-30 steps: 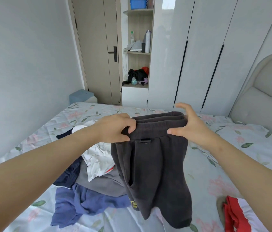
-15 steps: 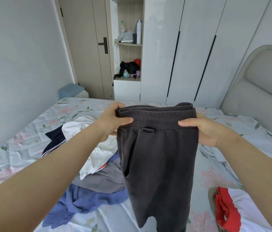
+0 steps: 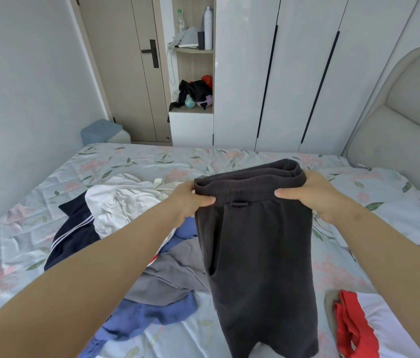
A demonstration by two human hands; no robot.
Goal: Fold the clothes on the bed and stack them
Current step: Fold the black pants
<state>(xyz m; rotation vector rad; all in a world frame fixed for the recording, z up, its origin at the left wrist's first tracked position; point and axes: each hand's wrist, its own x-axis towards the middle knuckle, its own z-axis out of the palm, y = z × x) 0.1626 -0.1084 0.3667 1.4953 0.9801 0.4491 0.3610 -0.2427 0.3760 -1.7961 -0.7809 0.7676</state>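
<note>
Left hand (image 3: 191, 200) and right hand (image 3: 314, 195) each pinch the dark shorts (image 3: 258, 254) by the waistband, fingers clamped, above the bed (image 3: 152, 161).

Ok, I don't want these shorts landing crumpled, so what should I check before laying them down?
1. Left hand grips one waistband end of the dark shorts: ok.
2. Right hand grips the other end: ok.
3. Waistband stretched straight between the hands: ok.
4. Bare sheet on the bed beyond the shorts: ok.
5. Hem hanging free of the clothes pile: cannot tell, they overlap in this view.
6. Red garment lying apart, at the near right: ok.
</note>
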